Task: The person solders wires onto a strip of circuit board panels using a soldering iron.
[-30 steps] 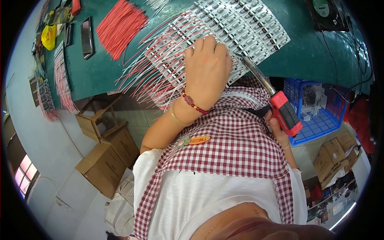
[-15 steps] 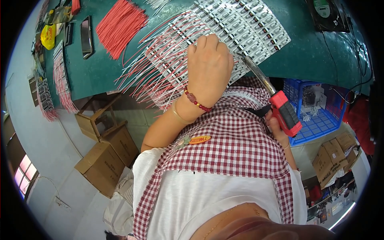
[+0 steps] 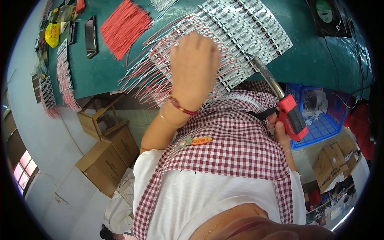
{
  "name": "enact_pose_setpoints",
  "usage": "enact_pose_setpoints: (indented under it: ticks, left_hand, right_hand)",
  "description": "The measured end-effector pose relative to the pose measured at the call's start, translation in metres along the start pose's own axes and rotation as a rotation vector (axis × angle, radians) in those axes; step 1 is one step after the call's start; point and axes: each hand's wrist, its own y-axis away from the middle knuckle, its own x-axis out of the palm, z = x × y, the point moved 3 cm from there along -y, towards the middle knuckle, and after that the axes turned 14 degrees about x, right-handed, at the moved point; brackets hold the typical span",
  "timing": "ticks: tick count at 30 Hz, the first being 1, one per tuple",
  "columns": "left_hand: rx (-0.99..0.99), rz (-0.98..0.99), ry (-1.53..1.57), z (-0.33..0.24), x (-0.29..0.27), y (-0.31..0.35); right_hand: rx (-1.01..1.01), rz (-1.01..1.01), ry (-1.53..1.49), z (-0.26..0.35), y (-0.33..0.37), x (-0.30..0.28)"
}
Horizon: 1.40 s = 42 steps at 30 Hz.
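My left hand [image 3: 196, 72] is over the red and white wires [image 3: 160, 60] on the left part of a sheet of small silver circuit boards [image 3: 240, 36]. Its back faces up; the fingers bend down, partly hidden and smeared by motion, so what they hold, if anything, does not show. At the table's front edge my right hand [image 3: 279, 130] is closed on a soldering iron [image 3: 291, 116] with a red and black handle. The iron's metal barrel slants up and left, its thin tip over the boards right of my left hand.
Left of the boards lie a bundle of red wires [image 3: 125, 29], a phone [image 3: 91, 37] and a wired board strip [image 3: 64, 76]. White wires [image 3: 163, 5] are at the back. A black device [image 3: 330, 18] with cables stands far right. Below the table edge sits a blue crate [image 3: 320, 130].
My left hand has moved left, away from the soldering iron's tip, over the wires. The soldering iron has shifted slightly right and down in the picture, still in my right hand.
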Motion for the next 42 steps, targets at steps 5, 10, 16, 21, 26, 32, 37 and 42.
enact_pose_setpoints:
  ticks: [5, 10, 16, 21, 26, 32, 37, 42]
  left_hand:
    - [0.013, -0.008, -0.126, 0.046, -0.015, -0.011]
    - [0.002, 0.014, -0.134, 0.081, -0.019, -0.022]
    - [0.032, 0.028, -0.061, 0.076, -0.009, -0.026]
    - [-0.001, 0.015, -0.12, 0.09, -0.01, -0.029]
    - [-0.005, 0.162, 0.01, 0.099, -0.007, -0.034]
    - [0.07, 0.131, 0.122, 0.101, 0.0, -0.047]
    - [0.127, 0.187, 0.051, 0.103, 0.006, -0.057]
    - [0.096, 0.275, 0.133, 0.114, 0.012, -0.059]
  right_hand:
    - [0.152, 0.104, -0.405, 0.038, -0.018, 0.015]
    - [0.131, 0.07, -0.484, 0.046, -0.021, 0.015]
    - [0.126, 0.089, -0.512, 0.053, -0.026, 0.017]
    - [0.121, 0.073, -0.478, 0.056, -0.028, 0.017]
    - [0.132, 0.071, -0.477, 0.058, -0.03, 0.018]
    - [0.086, 0.079, -0.482, 0.057, -0.032, 0.019]
    - [0.066, 0.093, -0.55, 0.053, -0.031, 0.02]
    - [0.052, 0.118, -0.537, 0.055, -0.035, 0.021]
